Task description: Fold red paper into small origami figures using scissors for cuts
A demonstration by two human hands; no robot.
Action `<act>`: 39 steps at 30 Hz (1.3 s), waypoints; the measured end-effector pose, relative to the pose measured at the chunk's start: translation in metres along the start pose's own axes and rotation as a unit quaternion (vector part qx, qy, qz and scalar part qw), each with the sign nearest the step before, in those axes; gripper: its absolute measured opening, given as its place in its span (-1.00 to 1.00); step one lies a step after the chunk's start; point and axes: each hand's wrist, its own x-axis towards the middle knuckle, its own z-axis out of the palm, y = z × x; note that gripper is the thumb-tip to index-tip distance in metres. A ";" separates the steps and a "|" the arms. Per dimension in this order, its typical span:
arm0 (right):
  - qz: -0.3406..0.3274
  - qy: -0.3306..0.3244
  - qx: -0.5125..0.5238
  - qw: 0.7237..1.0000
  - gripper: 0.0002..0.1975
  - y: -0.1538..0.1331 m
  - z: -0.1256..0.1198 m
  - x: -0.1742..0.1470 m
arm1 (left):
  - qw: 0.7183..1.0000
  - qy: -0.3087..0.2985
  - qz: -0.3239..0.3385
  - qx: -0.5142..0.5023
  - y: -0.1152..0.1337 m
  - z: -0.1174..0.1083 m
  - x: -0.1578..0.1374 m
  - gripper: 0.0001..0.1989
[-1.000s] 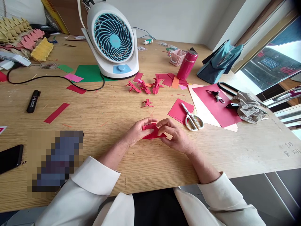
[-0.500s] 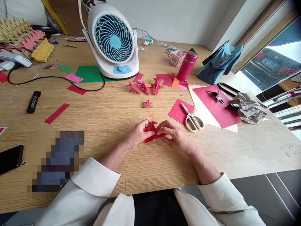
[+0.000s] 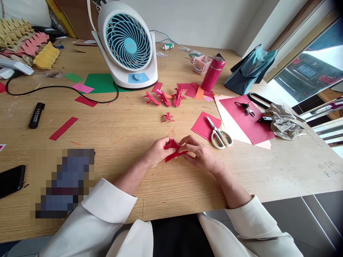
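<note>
A folded piece of red paper (image 3: 170, 155) is held between my two hands over the near middle of the table. My left hand (image 3: 158, 151) grips its left side, thumb on top and fingers behind. On the right side, my right hand (image 3: 199, 153) pinches the paper with thumb and fingers; part of the paper is hidden under them. Just beyond my hands sits a small red origami figure (image 3: 168, 117). Farther back, several more red origami figures (image 3: 164, 97) stand in a row. To the right, white-handled scissors (image 3: 219, 134) lie partly on square red sheets (image 3: 201, 125).
A white fan (image 3: 128, 46) stands at the back, its black cord (image 3: 53, 86) running left. A pink bottle (image 3: 213, 74) and a teal bag (image 3: 249, 71) stand back right. Large red paper (image 3: 246, 123) lies right; a black marker (image 3: 36, 115), a red strip (image 3: 63, 128) and a phone (image 3: 12, 181) lie left.
The view has shifted slightly. Both hands keep hold of the red paper in nearly the same place, with the right fingers moved very slightly.
</note>
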 end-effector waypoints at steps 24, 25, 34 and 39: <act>0.130 0.086 0.071 0.985 -0.77 0.000 0.004 0.004 | 0.998 -0.037 0.013 0.057 0.006 0.009 -0.005 -0.64; 0.135 0.087 0.076 0.984 -0.75 0.000 0.004 0.004 | 0.998 -0.040 0.008 0.046 0.006 0.009 -0.005 -0.64; 0.190 0.125 0.174 0.958 -0.66 0.004 0.007 0.004 | 0.998 -0.061 -0.004 -0.012 0.006 0.009 -0.006 -0.62; 0.247 0.152 0.283 0.914 -0.57 0.006 0.014 0.007 | 0.998 -0.064 -0.003 -0.017 0.004 0.009 -0.005 -0.64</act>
